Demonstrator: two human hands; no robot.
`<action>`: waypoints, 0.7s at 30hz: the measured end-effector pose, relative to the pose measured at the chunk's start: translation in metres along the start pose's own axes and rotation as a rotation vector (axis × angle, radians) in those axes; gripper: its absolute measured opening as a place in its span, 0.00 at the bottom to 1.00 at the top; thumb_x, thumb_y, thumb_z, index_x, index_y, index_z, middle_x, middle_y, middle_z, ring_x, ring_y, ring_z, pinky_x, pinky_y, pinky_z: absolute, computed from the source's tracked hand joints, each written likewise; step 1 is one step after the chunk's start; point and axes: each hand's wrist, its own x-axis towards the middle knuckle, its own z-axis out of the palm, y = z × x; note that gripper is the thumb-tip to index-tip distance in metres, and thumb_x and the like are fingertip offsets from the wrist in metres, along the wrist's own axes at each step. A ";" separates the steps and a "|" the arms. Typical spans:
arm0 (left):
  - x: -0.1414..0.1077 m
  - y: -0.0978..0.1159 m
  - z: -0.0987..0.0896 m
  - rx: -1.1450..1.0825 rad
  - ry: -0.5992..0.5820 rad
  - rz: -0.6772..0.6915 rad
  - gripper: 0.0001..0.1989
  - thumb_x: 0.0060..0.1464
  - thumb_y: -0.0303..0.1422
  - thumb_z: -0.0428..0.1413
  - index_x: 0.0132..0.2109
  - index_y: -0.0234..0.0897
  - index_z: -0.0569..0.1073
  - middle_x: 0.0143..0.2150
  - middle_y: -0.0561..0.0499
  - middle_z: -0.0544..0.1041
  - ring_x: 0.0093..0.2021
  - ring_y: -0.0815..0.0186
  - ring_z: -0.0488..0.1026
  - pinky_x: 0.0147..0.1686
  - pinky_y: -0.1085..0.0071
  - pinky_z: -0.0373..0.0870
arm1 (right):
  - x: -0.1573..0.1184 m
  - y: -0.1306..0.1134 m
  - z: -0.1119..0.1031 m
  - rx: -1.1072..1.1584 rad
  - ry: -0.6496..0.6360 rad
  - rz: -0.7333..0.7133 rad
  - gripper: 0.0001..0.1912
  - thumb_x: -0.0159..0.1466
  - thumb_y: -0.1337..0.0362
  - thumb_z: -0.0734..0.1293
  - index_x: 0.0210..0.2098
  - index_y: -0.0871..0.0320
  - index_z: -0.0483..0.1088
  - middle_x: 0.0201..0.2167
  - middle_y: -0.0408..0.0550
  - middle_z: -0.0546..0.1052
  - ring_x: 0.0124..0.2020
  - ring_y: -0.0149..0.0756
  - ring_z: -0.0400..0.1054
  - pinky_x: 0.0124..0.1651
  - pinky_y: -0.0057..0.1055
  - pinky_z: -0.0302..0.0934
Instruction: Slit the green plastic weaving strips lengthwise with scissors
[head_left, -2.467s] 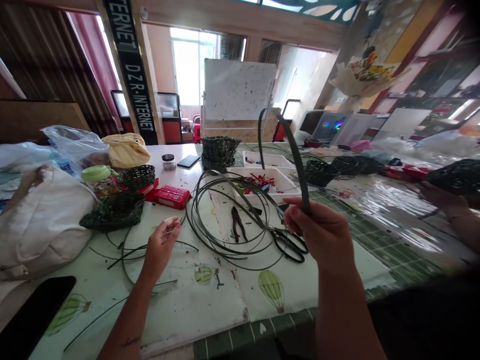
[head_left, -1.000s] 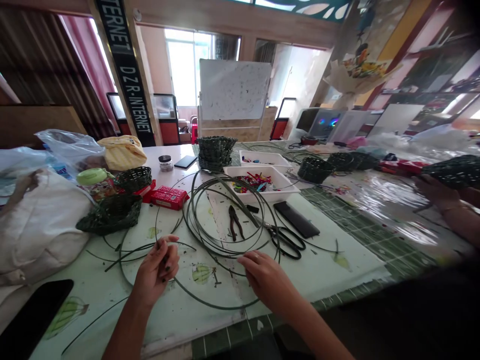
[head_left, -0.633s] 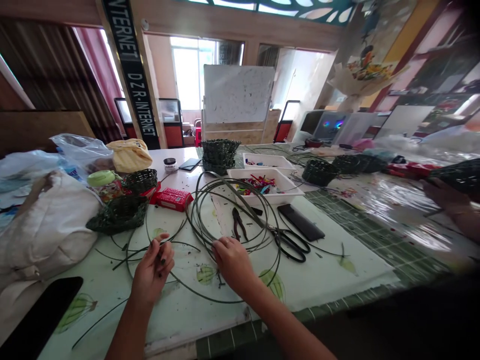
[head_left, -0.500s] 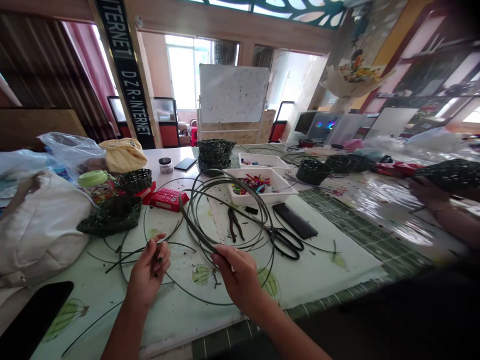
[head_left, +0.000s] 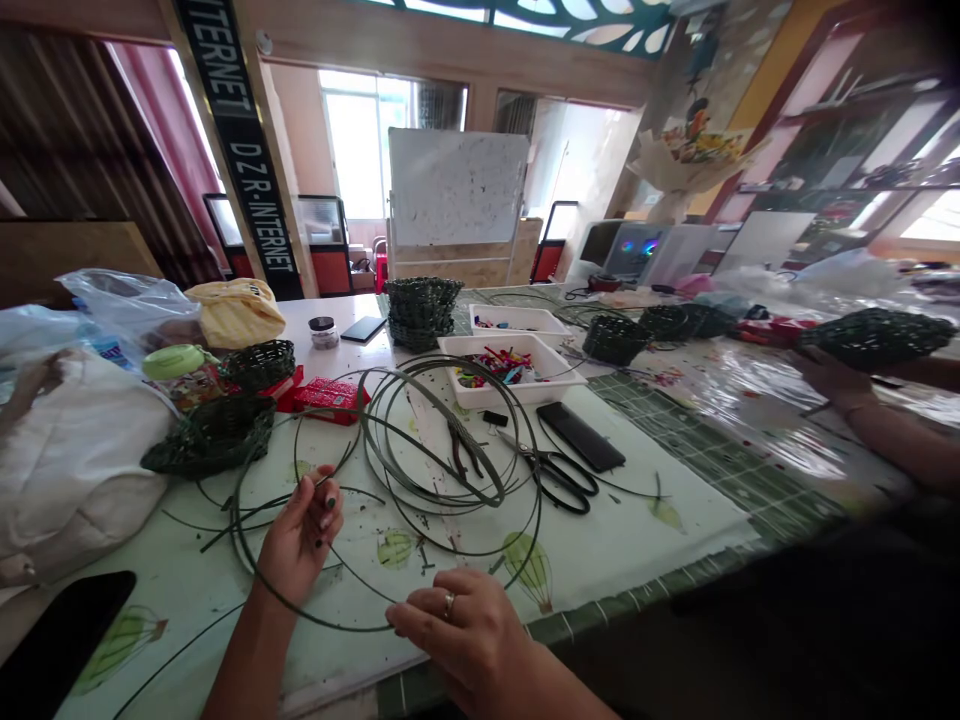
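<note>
A loose coil of thin dark green strands [head_left: 498, 488] stands and lies in loops in front of me. My left hand [head_left: 300, 540] is closed at the coil's left side, its fingertips pinched on a green strand. Lower and to the right, my right hand [head_left: 469, 635], with a ring on one finger, has its thumb and fingers together on the near loop of the strand. Within and beside the loops lie pliers [head_left: 459, 455], partly hidden by the strands, and black-handled scissors [head_left: 562, 482].
Woven dark green baskets stand at left [head_left: 217, 432], back [head_left: 421, 312] and right [head_left: 615, 340]. A white tray [head_left: 555, 388] holds colourful bits. A black phone [head_left: 581, 436] and red packet [head_left: 330, 400] lie nearby. At far right, another person's hand [head_left: 832, 385] holds a basket.
My right hand has let go of the thick bundle of the coil and moved down to the near loop of strand. The bundle has tipped over to the right. My left hand stays nearly in place.
</note>
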 end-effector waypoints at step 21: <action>0.029 -0.018 -0.036 0.813 0.265 0.114 0.28 0.45 0.36 0.61 0.53 0.33 0.66 0.46 0.43 0.73 0.47 0.58 0.72 0.47 0.62 0.67 | -0.005 0.090 -0.078 0.381 0.664 0.514 0.05 0.60 0.61 0.68 0.31 0.55 0.70 0.62 0.53 0.60 0.62 0.48 0.52 0.58 0.46 0.51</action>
